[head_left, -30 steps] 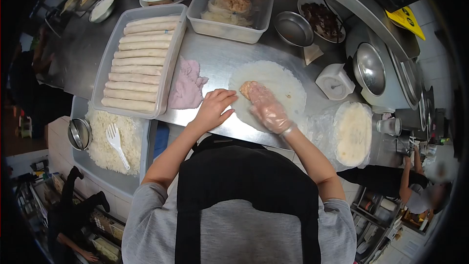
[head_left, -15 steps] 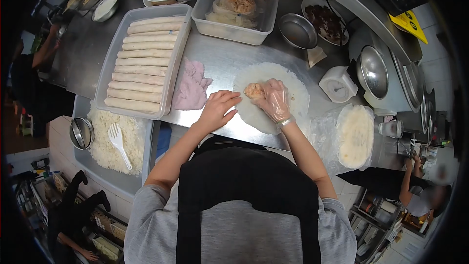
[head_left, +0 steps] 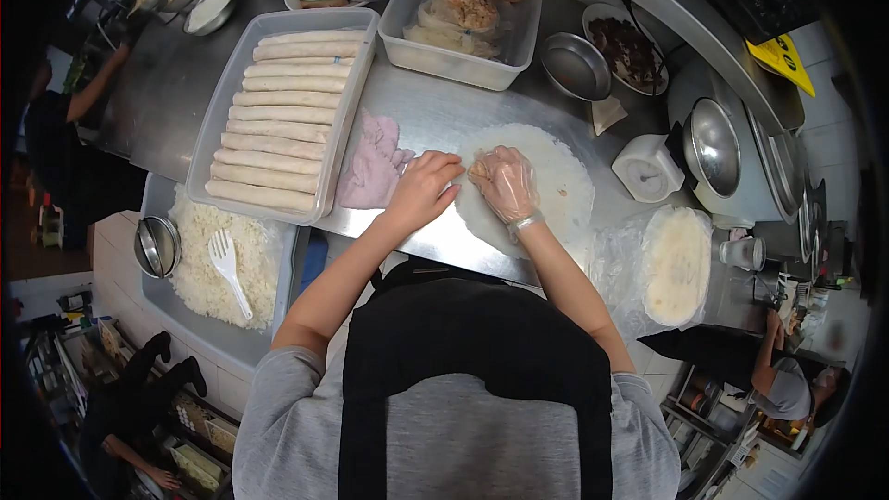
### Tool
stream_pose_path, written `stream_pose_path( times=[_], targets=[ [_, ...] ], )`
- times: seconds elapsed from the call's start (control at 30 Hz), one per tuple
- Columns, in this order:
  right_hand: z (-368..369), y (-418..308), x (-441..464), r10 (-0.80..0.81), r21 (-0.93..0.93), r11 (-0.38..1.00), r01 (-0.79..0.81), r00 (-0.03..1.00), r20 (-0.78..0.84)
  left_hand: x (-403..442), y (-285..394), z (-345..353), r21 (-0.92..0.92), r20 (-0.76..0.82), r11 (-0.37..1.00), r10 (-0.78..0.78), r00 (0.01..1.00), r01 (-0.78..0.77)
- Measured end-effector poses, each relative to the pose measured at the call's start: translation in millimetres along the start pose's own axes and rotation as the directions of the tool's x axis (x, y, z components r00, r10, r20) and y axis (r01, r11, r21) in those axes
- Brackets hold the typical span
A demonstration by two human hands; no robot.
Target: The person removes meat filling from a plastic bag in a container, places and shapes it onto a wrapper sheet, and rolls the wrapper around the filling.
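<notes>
Rolls look finished in the tub at left, but the round wrapper lies flat, unfolded, right hand gloved and curled around filling on its left side, left hand loosely open, empty, beside it.

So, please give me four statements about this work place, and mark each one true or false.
1. The right hand, in a clear glove, is over the round white sheet. True.
2. The left hand wears a clear glove too. False: it is bare.
3. The white fork lies among the rolls. False: it lies on the white grains.
4. The rolls lie side by side in a plastic box. True.
</notes>
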State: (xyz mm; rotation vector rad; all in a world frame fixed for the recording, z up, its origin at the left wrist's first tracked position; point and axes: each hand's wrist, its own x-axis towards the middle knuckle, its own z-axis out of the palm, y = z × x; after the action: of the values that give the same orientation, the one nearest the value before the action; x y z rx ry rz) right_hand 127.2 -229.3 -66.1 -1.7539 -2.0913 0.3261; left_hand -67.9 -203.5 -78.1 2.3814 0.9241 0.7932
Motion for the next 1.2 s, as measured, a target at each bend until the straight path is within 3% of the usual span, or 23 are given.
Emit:
stream_pose_path(
  times=[0.07,0.13,0.33,0.47,0.57,0.63,0.77,0.83,1.07,1.13,1.2],
  targets=[
    [-8,1,-3,0.018,0.029,0.999,-0.02,0.997,0.075,1,2,1,0.012,-0.006,1.0,0.012,1.0,-0.012],
    [-16,-1,-17,-0.058,0.102,0.992,0.077,0.982,-0.18,0,4,0,0.021,-0.015,0.999,0.024,1.0,-0.024],
    [-23,-14,-37,-0.129,0.101,0.984,0.145,0.98,-0.154,7,17,4,0.027,0.034,0.999,0.027,0.999,-0.028],
    [-8,-1,-38,-0.093,0.045,0.993,0.105,0.973,-0.209,11,14,6,0.039,0.049,0.997,0.058,0.997,-0.06],
    [-13,5,-36,-0.098,0.104,0.987,0.122,0.973,-0.21,8,6,3,-0.001,0.012,1.0,0.021,1.0,-0.021],
    [-16,7,-30,-0.01,0.177,0.982,0.06,0.962,-0.272,7,2,5,-0.03,-0.027,0.999,-0.015,1.0,0.014],
    [-5,8,-15,-0.006,0.07,0.997,0.016,0.99,-0.144,8,-2,12,0.012,0.003,0.999,-0.037,0.999,0.037],
    [5,8,-11,-0.096,-0.061,0.994,0.091,0.991,-0.096,7,-4,14,0.027,0.025,0.998,-0.062,0.998,0.061],
    [8,-6,-2,-0.117,-0.116,0.988,0.1,0.982,-0.149,5,-4,12,0.015,0.022,0.99,-0.139,0.99,0.138],
    [16,-3,6,-0.125,-0.19,0.975,0.112,0.99,-0.058,6,-4,14,0.003,0.025,0.988,-0.154,0.988,0.154],
    [-2,-9,6,-0.106,-0.121,0.987,0.102,0.994,-0.025,5,-6,14,0.019,0.014,0.99,-0.14,0.99,0.14]
  ],
)
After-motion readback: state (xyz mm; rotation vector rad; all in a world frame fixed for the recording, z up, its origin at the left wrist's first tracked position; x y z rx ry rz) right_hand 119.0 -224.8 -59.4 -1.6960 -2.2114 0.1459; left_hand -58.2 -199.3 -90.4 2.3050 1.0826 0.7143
